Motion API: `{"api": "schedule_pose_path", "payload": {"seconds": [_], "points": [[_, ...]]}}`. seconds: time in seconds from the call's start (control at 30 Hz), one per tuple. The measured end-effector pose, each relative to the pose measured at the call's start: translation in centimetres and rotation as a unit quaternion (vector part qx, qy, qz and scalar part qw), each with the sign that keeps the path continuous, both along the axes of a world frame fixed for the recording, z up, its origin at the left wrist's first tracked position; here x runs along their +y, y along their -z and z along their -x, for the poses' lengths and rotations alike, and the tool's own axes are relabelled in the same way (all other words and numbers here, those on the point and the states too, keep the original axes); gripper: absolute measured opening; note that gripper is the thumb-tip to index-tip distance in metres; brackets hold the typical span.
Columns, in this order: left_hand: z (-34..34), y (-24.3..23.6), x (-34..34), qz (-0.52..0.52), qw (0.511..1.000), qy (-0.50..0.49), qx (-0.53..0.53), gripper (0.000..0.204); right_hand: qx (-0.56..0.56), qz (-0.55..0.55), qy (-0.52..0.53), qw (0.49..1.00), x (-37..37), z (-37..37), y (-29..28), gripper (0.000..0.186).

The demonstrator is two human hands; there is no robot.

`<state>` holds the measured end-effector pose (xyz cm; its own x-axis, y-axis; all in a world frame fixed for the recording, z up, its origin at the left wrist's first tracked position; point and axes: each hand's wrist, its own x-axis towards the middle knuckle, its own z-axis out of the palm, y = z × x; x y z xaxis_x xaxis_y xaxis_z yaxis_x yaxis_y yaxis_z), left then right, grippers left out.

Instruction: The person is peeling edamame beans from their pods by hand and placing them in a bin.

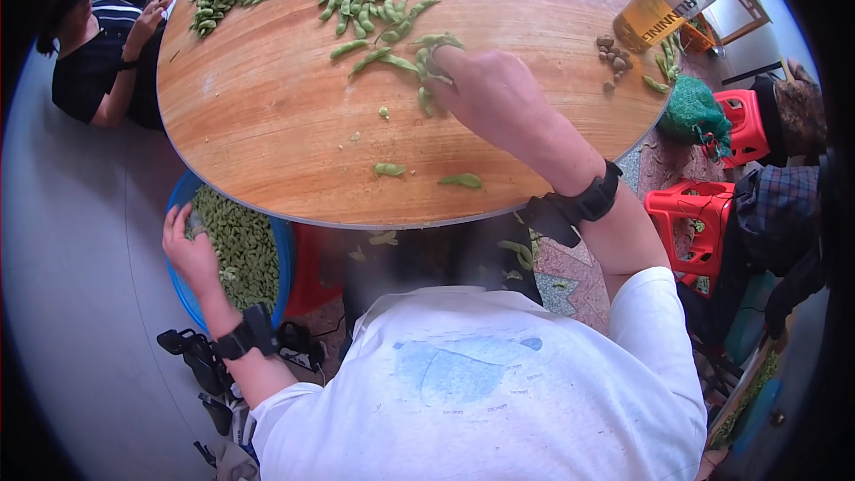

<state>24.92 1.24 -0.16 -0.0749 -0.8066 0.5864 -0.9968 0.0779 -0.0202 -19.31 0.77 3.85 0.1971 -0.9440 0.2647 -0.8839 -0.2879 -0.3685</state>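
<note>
My right hand (pixel 494 93) reaches over the wooden table with its fingers curled round a few green soybean pods (pixel 438 41). Its fingertips are partly hidden by the hand. A loose heap of pods (pixel 352 2) spreads just beyond it. Two single pods, one of them this pod (pixel 460 180), lie near the table's front edge. Low on the left, my left hand (pixel 190 254) is over the rim of a blue basin (pixel 287 254) full of pods (pixel 236 236). Its fingers are apart, and something greyish covers part of one digit.
A bottle of amber drink (pixel 663 4) stands at the table's back right, beside small brown lumps (pixel 614 58). Red stools (pixel 690 223) and a green mesh sack (pixel 695 111) are on the right. One person (pixel 111 58) sits at the left; others are at the right.
</note>
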Motion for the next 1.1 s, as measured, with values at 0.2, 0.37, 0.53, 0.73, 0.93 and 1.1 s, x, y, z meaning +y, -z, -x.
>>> {"api": "schedule_pose_path", "payload": {"seconds": [0.2, 0.37, 0.53, 0.73, 0.93, 1.1], "points": [[20.6, -3.0, 2.7, -0.23, 0.86, 0.317, 0.327, 0.022, 0.039, -0.03, 0.06, 0.997, 0.3, -1.3, 1.5, 0.02], [22.8, -2.9, 4.0, -0.331, 0.767, 0.487, 0.255, 0.018, 0.034, -0.014, 0.101, 0.994, 0.6, 0.1, 2.1, 0.018], [23.4, -3.1, 2.2, -0.263, 0.811, 0.379, 0.359, 0.019, -0.073, 0.033, 0.109, 0.991, 1.0, 1.2, 1.9, 0.019], [24.5, -1.5, -3.1, -0.192, 0.893, 0.366, 0.177, 0.017, -0.292, 0.002, 0.107, 0.95, 3.4, 0.9, 1.7, 0.019], [23.8, -1.8, -3.7, -0.301, 0.845, 0.348, 0.274, 0.011, -0.497, -0.08, 0.067, 0.861, 5.9, -0.1, 1.7, 0.016], [24.4, -2.3, -1.3, -0.475, 0.308, 0.359, 0.742, 0.022, -0.805, -0.273, -0.053, 0.524, 6.0, -2.0, 2.2, 0.013]]}}
